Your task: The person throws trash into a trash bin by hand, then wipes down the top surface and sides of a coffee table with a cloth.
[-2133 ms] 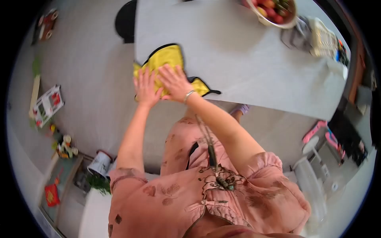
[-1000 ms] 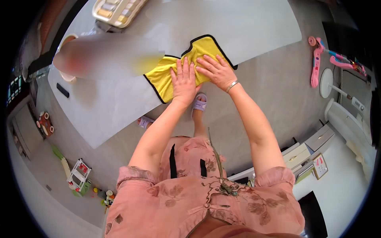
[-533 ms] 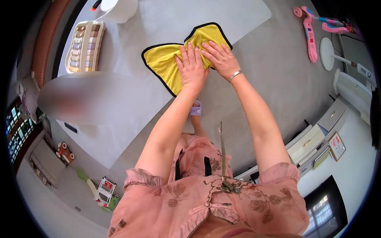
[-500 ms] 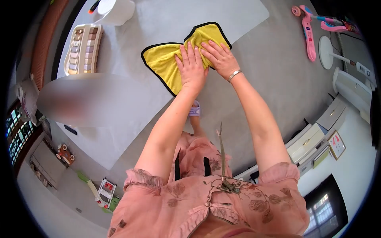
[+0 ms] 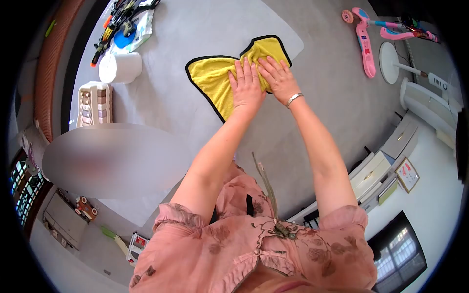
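Note:
A yellow cloth (image 5: 213,80) with black edging lies bunched on the grey table (image 5: 195,29), close to its right edge. My left hand (image 5: 247,88) presses flat on the middle of the cloth, fingers stretched out. Beside it, my right hand (image 5: 279,80) rests on the cloth's right part with its fingers extended too; a silver bracelet (image 5: 294,100) circles that wrist. Wrinkles gather in the fabric under both palms. Neither hand grips the cloth.
Along the table's left side stand a white tub (image 5: 120,67), a tray of small blocks (image 5: 95,104) and a dark toy (image 5: 119,24) by a plastic bag (image 5: 141,31). A blurred patch covers the lower left. A pink scooter (image 5: 365,46) and white fan (image 5: 389,62) are on the floor at right.
My view has moved along the table, bringing the dark toy and bag into sight. Both hands have slid the cloth along the tabletop, staying flat on it.

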Demonstrator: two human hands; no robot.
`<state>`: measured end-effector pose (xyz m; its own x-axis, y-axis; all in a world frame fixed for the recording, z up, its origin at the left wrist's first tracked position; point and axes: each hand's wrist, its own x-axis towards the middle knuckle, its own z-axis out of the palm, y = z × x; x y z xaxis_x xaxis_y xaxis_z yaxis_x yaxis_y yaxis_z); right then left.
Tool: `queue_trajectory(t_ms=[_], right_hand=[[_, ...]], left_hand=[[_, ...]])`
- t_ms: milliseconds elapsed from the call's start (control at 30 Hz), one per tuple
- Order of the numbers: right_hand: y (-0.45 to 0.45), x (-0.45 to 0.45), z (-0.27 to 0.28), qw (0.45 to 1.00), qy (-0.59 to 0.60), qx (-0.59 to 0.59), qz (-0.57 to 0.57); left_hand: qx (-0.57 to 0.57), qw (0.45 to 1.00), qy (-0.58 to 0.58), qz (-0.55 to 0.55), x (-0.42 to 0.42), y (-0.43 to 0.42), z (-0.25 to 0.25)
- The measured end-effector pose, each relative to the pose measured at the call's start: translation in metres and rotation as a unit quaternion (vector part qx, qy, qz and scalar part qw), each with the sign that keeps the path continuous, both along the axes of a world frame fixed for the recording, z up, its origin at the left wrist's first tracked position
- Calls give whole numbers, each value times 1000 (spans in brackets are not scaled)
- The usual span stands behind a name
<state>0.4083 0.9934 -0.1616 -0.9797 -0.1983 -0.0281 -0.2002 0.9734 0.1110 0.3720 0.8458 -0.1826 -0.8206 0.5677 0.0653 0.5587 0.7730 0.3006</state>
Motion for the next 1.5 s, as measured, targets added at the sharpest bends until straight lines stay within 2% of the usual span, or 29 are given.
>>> queue_trajectory(t_ms=[67, 100, 233, 267, 333, 467, 500, 600, 700, 800, 933, 967, 1067, 1133, 1200, 1267, 1333, 1400, 1433, 1467, 1500], right_hand=[[1, -1, 30, 1000, 27, 16, -4], [-7, 3, 44, 1000, 26, 8, 0], [-21, 6, 43, 1000, 4, 4, 5], [-21, 7, 72, 999, 29, 24, -1], [-34, 13, 88, 999, 15, 31, -24], [-45, 8, 62, 998, 41, -16, -47], [-48, 12, 91, 994, 78, -18, -68], [-69, 25, 102, 992, 92, -21, -84], [-71, 15, 93, 992, 86, -10, -90], [-65, 6, 106, 993, 63, -22, -99], [-56, -3, 71, 995, 41, -31, -91], [-54, 2, 87, 995, 50, -29, -75], [-49, -3, 89, 998, 23, 10, -51], [-57, -3, 98, 988, -46, -1, -144], [-75, 3, 105, 989, -57, 25, -136], [-38, -8, 123, 984, -88, 66, -141], [-31, -6, 143, 986, -100, 97, -96], [-57, 12, 154, 982, -112, 135, -70], [-18, 5, 129, 983, -111, 149, 16], [-43, 16, 115, 976, -93, 171, 102], [-91, 34, 96, 973, -93, 175, 117]], left_hand=[[22, 999, 35, -7, -4, 0, 26], [15, 1000, 15, -18, 0, -10, 42], [20, 999, -25, -42, 0, -28, 42], [45, 997, 3, -56, -4, -26, 66], [51, 997, -4, -58, 1, -37, 85], [71, 995, -19, -64, -6, -39, 68], [106, 991, 9, -75, -4, -40, 101], [103, 992, 5, -71, 6, -56, 124], [106, 992, -9, -61, 0, -52, 106], [103, 993, -23, -55, -9, -46, 125], [115, 992, -31, -37, -15, -45, 100], [135, 990, -4, -48, -10, -47, 113], [124, 991, -31, -48, -13, -44, 117], [123, 988, -57, -68, -12, -50, 118], [147, 986, -57, -62, -6, -64, 104], [168, 985, -43, -26, -1, -47, 110], [257, 964, -36, -64, 11, -49, 108], [264, 964, -23, -22, 43, -82, 90], [266, 964, -25, 0, 41, -50, 69], [245, 968, -40, 24, 57, -78, 56], [248, 967, -39, 40, 83, -124, 39]])
